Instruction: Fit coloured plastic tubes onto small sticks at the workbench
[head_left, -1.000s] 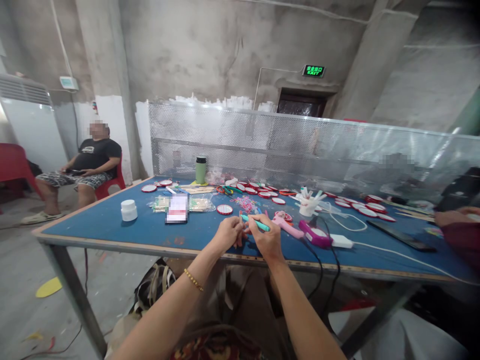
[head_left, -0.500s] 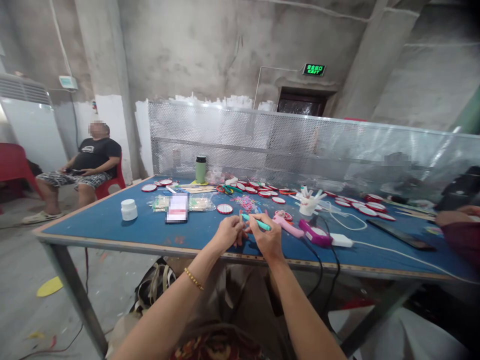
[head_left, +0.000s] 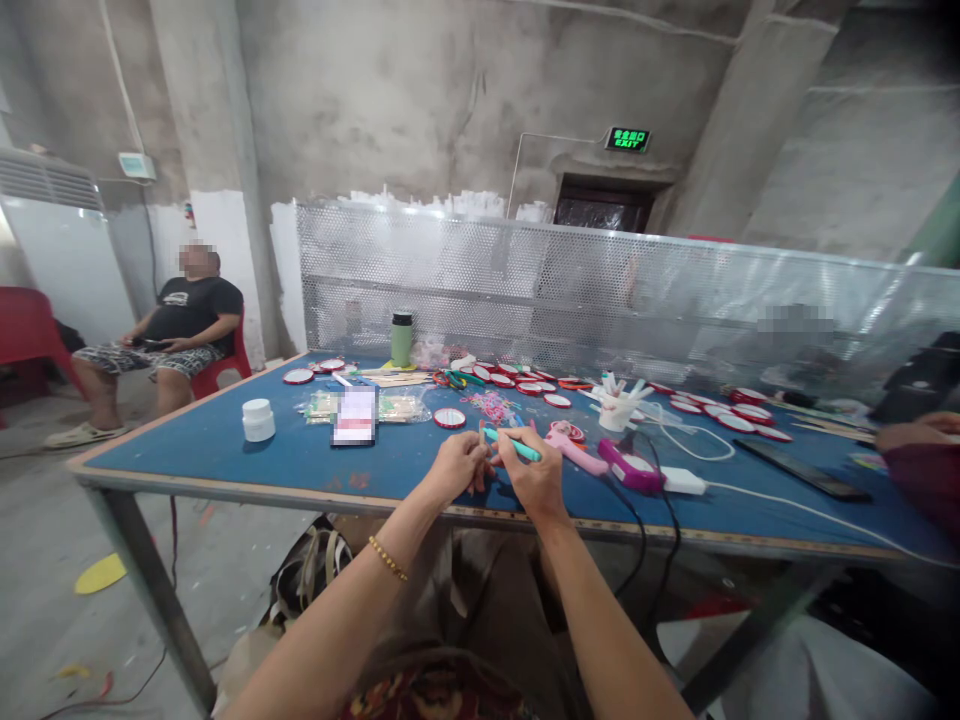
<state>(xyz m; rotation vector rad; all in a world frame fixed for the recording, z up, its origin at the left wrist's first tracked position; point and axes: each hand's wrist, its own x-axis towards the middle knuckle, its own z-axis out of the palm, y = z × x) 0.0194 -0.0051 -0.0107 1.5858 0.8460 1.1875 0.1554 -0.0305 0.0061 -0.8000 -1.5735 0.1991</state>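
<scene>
Both my hands meet at the near edge of the blue table (head_left: 225,450). My right hand (head_left: 534,480) is closed around a teal pen-like tool (head_left: 511,444), its tip pointing left toward the other hand. My left hand (head_left: 454,468) is curled in a pinch on a small item that I cannot make out, right beside the tool's tip. A pink glue gun (head_left: 577,455) and a purple one (head_left: 631,468) lie just right of my hands. Loose coloured rubber bands (head_left: 491,405) lie just beyond them.
Several red-rimmed round discs (head_left: 450,418) are scattered over the table. A white jar (head_left: 258,420), a phone (head_left: 354,416), a green bottle (head_left: 402,340), a white cup of sticks (head_left: 616,410) stand farther back. A perforated metal screen (head_left: 525,280) borders the far edge. A person sits at left (head_left: 180,320); another's hand (head_left: 911,432) shows at right.
</scene>
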